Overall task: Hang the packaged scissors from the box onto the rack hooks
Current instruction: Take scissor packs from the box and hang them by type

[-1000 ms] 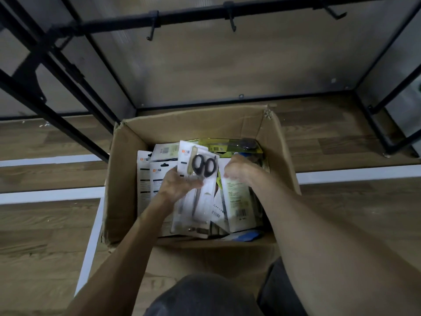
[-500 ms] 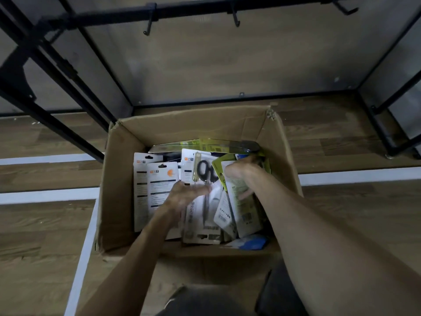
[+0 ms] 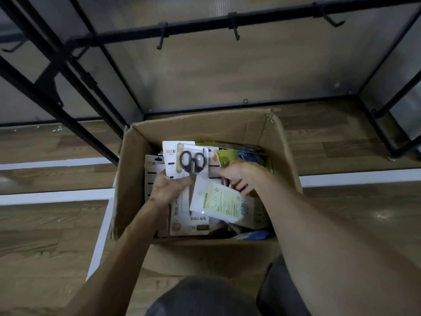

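An open cardboard box (image 3: 284,142) stands on the floor before me, filled with several packaged scissors. My left hand (image 3: 167,190) grips a white-carded pack of black-handled scissors (image 3: 193,161) and holds it upright above the pile. My right hand (image 3: 239,175) reaches into the box's right side with its fingers curled round a white and green pack (image 3: 218,201) that lies tilted face down. Above the box runs the rack's black bar (image 3: 198,26) with three bare hooks (image 3: 235,28) on it.
Black rack legs (image 3: 57,87) slant down at the left and stand at the right (image 3: 391,103). A grey panel backs the rack. White tape lines (image 3: 54,196) cross the wooden floor. My knees show at the bottom edge.
My left hand lifted the black-handled scissors pack higher in the box. My right hand pulled a white and green pack up out of the pile. The view tilted slightly.
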A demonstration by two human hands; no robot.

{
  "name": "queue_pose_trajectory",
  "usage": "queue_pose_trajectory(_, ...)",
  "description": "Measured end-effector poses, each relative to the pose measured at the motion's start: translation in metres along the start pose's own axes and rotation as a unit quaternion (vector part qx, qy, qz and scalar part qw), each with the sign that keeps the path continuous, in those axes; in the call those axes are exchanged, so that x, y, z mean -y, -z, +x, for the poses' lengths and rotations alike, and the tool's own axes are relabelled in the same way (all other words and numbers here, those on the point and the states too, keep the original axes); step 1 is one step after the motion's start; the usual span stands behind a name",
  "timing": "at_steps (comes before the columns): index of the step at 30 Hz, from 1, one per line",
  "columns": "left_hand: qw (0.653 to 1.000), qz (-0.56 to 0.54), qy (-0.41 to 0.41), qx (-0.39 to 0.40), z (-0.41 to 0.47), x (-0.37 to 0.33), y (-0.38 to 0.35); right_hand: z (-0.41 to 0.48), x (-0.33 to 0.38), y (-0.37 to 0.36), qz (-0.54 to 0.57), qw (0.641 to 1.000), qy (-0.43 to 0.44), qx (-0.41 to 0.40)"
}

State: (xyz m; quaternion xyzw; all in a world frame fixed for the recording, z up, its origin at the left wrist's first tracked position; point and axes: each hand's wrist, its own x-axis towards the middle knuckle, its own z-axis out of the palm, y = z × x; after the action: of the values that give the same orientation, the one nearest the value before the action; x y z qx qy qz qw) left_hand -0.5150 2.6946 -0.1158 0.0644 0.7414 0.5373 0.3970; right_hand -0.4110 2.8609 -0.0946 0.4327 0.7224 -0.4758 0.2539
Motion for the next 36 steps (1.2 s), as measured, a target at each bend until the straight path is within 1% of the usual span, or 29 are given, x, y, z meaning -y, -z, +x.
queue_pose_trajectory(2, 1.000, -0.017, -0.001, -0.010, -0.005, -0.002, 0.004, -0.002, -0.003, -0.001, 0.010, 1.000, -0.010, 0.028)
queue_pose_trajectory(4, 1.000, -0.016, -0.004, -0.024, -0.004, -0.001, 0.008, -0.009, -0.004, 0.002, -0.025, 0.995, 0.000, 0.096)
queue_pose_trajectory(5, 1.000, -0.011, -0.004, -0.028, -0.004, 0.000, 0.008, -0.012, -0.005, 0.003, -0.059, 0.989, 0.008, 0.139)
queue_pose_trajectory(7, 0.999, 0.003, -0.009, -0.034, -0.004, 0.000, 0.010, -0.014, -0.004, 0.001, -0.182, 0.962, 0.006, 0.204)
queue_pose_trajectory(8, 0.999, 0.002, -0.014, -0.035, -0.006, 0.000, 0.010, -0.014, -0.003, -0.001, -0.254, 0.943, -0.001, 0.216)
queue_pose_trajectory(9, 0.999, -0.002, -0.021, -0.037, -0.007, -0.002, 0.011, -0.012, -0.002, -0.004, -0.319, 0.924, 0.004, 0.209)
queue_pose_trajectory(10, 0.999, -0.008, -0.029, -0.037, -0.007, -0.003, 0.012, -0.011, -0.001, -0.004, -0.356, 0.914, 0.019, 0.195)
queue_pose_trajectory(11, 0.998, -0.012, -0.040, -0.036, -0.007, -0.005, 0.014, -0.009, -0.001, -0.003, -0.352, 0.920, 0.048, 0.168)
queue_pose_trajectory(12, 0.998, -0.018, -0.052, -0.037, -0.007, -0.007, 0.015, -0.008, -0.002, 0.000, -0.313, 0.937, 0.073, 0.141)
queue_pose_trajectory(14, 0.995, -0.024, -0.077, -0.058, -0.007, -0.012, 0.017, -0.005, -0.006, 0.007, -0.155, 0.977, 0.101, 0.104)
queue_pose_trajectory(15, 0.993, -0.029, -0.087, -0.074, -0.007, -0.016, 0.018, -0.003, -0.009, 0.009, -0.057, 0.988, 0.105, 0.097)
queue_pose_trajectory(16, 0.991, -0.038, -0.099, -0.081, -0.006, -0.020, 0.020, -0.004, -0.012, 0.011, 0.040, 0.989, 0.103, 0.094)
queue_pose_trajectory(17, 0.990, -0.047, -0.102, -0.088, -0.006, -0.025, 0.022, -0.003, -0.014, 0.013, 0.123, 0.983, 0.105, 0.086)
queue_pose_trajectory(19, 0.990, -0.068, -0.095, -0.080, -0.006, -0.032, 0.026, -0.006, -0.013, 0.017, 0.238, 0.962, 0.121, 0.060)
queue_pose_trajectory(21, 0.992, -0.084, -0.075, -0.054, -0.008, -0.034, 0.024, -0.009, -0.007, 0.018, 0.322, 0.935, 0.147, 0.019)
queue_pose_trajectory(22, 0.993, -0.089, -0.067, -0.040, -0.009, -0.034, 0.021, -0.009, -0.003, 0.017, 0.343, 0.926, 0.157, -0.013)
queue_pose_trajectory(23, 0.993, -0.096, -0.057, -0.024, -0.012, -0.033, 0.015, -0.007, 0.001, 0.016, 0.338, 0.926, 0.161, -0.050)
queue_pose_trajectory(25, 0.993, -0.110, -0.043, -0.001, -0.012, -0.028, 0.003, -0.003, 0.005, 0.012, 0.289, 0.941, 0.147, -0.099)
queue_pose_trajectory(26, 0.993, -0.114, -0.038, 0.005, -0.011, -0.026, -0.003, -0.001, 0.005, 0.010, 0.273, 0.948, 0.131, -0.100)
queue_pose_trajectory(29, 0.992, -0.122, -0.022, 0.013, -0.009, -0.023, -0.016, 0.004, 0.001, 0.009, 0.252, 0.963, 0.071, -0.069)
queue_pose_trajectory(31, 0.992, -0.120, -0.010, 0.036, -0.007, -0.021, -0.022, 0.008, -0.006, 0.009, 0.207, 0.975, 0.049, -0.061)
queue_pose_trajectory(34, 0.993, -0.085, -0.002, 0.087, -0.004, -0.021, -0.024, 0.012, -0.010, 0.010, 0.147, 0.986, 0.050, -0.064)
queue_pose_trajectory(36, 0.991, -0.080, -0.003, 0.106, -0.001, -0.017, -0.026, 0.015, -0.008, 0.012, 0.138, 0.984, 0.072, -0.087)
